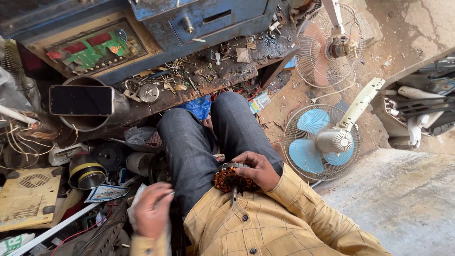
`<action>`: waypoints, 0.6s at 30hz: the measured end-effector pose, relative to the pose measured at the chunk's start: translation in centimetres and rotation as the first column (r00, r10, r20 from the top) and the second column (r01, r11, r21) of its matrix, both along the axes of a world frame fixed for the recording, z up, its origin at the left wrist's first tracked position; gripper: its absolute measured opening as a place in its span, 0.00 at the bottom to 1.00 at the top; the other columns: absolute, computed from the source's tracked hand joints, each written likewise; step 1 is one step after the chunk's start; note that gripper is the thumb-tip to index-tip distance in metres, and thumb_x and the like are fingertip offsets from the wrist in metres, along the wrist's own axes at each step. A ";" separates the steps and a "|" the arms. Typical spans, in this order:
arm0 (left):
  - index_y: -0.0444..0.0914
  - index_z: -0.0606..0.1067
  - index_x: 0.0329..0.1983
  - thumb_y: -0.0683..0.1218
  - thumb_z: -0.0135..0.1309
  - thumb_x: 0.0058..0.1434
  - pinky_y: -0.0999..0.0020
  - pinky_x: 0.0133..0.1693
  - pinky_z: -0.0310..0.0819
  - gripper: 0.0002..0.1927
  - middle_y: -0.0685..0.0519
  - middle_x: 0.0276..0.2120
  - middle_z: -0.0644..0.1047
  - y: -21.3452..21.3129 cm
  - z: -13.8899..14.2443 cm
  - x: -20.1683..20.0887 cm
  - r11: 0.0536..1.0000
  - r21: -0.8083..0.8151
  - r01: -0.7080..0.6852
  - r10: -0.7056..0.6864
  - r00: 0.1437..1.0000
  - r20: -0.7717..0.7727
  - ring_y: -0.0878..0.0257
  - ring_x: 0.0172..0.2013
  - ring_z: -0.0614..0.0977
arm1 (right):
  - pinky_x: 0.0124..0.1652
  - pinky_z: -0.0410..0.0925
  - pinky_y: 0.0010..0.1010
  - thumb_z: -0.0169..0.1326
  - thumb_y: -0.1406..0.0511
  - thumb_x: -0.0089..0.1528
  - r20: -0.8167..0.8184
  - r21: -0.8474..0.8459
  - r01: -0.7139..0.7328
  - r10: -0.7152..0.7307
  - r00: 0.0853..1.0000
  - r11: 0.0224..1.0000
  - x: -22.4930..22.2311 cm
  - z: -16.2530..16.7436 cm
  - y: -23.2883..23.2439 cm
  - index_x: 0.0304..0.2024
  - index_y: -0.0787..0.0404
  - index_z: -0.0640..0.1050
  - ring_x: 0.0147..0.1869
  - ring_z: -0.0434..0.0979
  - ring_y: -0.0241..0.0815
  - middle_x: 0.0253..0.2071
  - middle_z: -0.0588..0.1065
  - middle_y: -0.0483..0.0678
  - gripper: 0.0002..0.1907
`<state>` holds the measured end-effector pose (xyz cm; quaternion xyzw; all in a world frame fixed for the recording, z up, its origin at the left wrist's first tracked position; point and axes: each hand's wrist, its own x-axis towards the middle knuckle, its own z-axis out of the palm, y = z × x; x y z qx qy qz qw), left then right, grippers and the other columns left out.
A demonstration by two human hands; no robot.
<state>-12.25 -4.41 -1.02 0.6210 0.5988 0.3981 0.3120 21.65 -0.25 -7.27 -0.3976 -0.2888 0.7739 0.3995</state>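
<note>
Seated person steadies 1 copper-wound motor stator [231, 179] on the lap.

The right hand [258, 169] has its fingers clenched over the stator, pinning it against the thigh so it cannot roll; the left hand [152, 208], left of the stator, pinches a thin tool with a white cloth [137, 199]. Right of the stator lie 2 fans: 1 blue-bladed fan [318, 141], 1 pink-bladed fan [327, 45]. Beyond it, 1 cluttered bench [237, 71].

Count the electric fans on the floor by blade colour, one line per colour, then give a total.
Pink-bladed fan with wire guard: 1
Blue-bladed fan with wire guard and white body: 1
Total: 2
</note>
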 end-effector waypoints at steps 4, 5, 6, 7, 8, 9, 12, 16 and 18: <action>0.36 0.73 0.39 0.32 0.54 0.58 0.73 0.40 0.77 0.08 0.54 0.35 0.79 0.2 -0.3 6.2 0.992 -0.017 0.122 -0.118 0.982 0.144 0.67 0.35 0.81 | 0.52 0.72 0.28 0.61 0.72 0.62 -0.003 0.080 0.066 -0.066 0.998 0.995 1.0 0.6 -1.8 0.50 0.66 0.77 0.50 0.79 0.35 0.47 0.80 0.49 0.14; 0.36 0.73 0.39 0.32 0.54 0.60 0.74 0.37 0.74 0.08 0.54 0.33 0.78 0.4 -0.7 7.5 0.989 -0.047 0.138 -0.124 0.965 0.231 0.68 0.33 0.78 | 0.51 0.72 0.28 0.61 0.71 0.62 -0.009 0.061 0.077 -0.077 0.997 0.995 1.1 0.6 -2.1 0.50 0.67 0.77 0.49 0.79 0.35 0.46 0.80 0.49 0.14; 0.36 0.74 0.38 0.32 0.55 0.61 0.75 0.35 0.71 0.07 0.55 0.32 0.77 0.2 -1.0 8.5 0.985 -0.077 0.156 -0.124 0.941 0.316 0.69 0.31 0.76 | 0.50 0.72 0.29 0.61 0.71 0.62 -0.016 0.039 0.089 -0.088 0.996 0.995 1.1 0.6 -2.3 0.51 0.67 0.78 0.48 0.79 0.36 0.45 0.80 0.49 0.14; 0.36 0.74 0.38 0.32 0.55 0.63 0.76 0.32 0.69 0.06 0.55 0.31 0.76 0.3 -1.3 9.3 0.979 -0.099 0.177 -0.124 0.910 0.397 0.70 0.28 0.73 | 0.50 0.72 0.29 0.61 0.71 0.62 -0.021 0.034 0.081 -0.080 0.997 0.996 0.9 0.5 -2.2 0.51 0.67 0.78 0.49 0.79 0.35 0.45 0.80 0.49 0.14; 0.36 0.74 0.39 0.33 0.55 0.63 0.76 0.34 0.70 0.06 0.55 0.32 0.77 0.5 -1.5 9.9 0.976 -0.095 0.197 -0.142 0.900 0.412 0.70 0.30 0.74 | 0.51 0.72 0.29 0.61 0.71 0.62 -0.029 0.040 0.073 -0.072 0.997 0.996 0.6 0.4 -1.8 0.50 0.67 0.78 0.49 0.79 0.35 0.46 0.80 0.49 0.14; 0.35 0.75 0.39 0.33 0.55 0.63 0.76 0.36 0.71 0.06 0.55 0.32 0.77 0.3 -1.6 10.4 0.972 -0.095 0.217 -0.157 0.890 0.427 0.70 0.32 0.75 | 0.52 0.72 0.28 0.61 0.71 0.61 -0.036 0.042 0.067 -0.065 0.997 0.997 0.5 0.3 -1.6 0.50 0.67 0.77 0.50 0.79 0.35 0.47 0.80 0.49 0.14; 0.34 0.79 0.42 0.33 0.57 0.63 0.76 0.34 0.70 0.06 0.54 0.30 0.77 0.5 -1.4 11.4 0.951 -0.180 0.251 -0.144 0.876 0.460 0.71 0.30 0.75 | 0.51 0.72 0.30 0.62 0.71 0.61 -0.076 -0.001 0.055 -0.055 0.996 0.998 0.0 0.3 -1.1 0.50 0.66 0.77 0.49 0.79 0.36 0.47 0.80 0.49 0.15; 0.32 0.81 0.45 0.34 0.59 0.61 0.74 0.36 0.77 0.09 0.51 0.36 0.82 1.7 0.1 12.0 0.947 -0.246 0.204 -0.033 0.827 0.561 0.69 0.33 0.80 | 0.53 0.73 0.30 0.62 0.71 0.61 -0.070 0.007 0.063 -0.062 0.996 0.998 0.1 1.3 -1.0 0.50 0.67 0.77 0.50 0.80 0.37 0.47 0.81 0.49 0.15; 0.33 0.80 0.48 0.34 0.57 0.63 0.72 0.38 0.80 0.11 0.51 0.37 0.83 2.5 1.2 12.0 0.973 -0.145 0.182 -0.106 0.900 0.423 0.67 0.34 0.83 | 0.53 0.73 0.30 0.62 0.71 0.60 -0.073 -0.007 0.055 -0.056 0.996 0.998 0.4 2.0 -1.0 0.49 0.66 0.77 0.51 0.80 0.36 0.48 0.81 0.49 0.15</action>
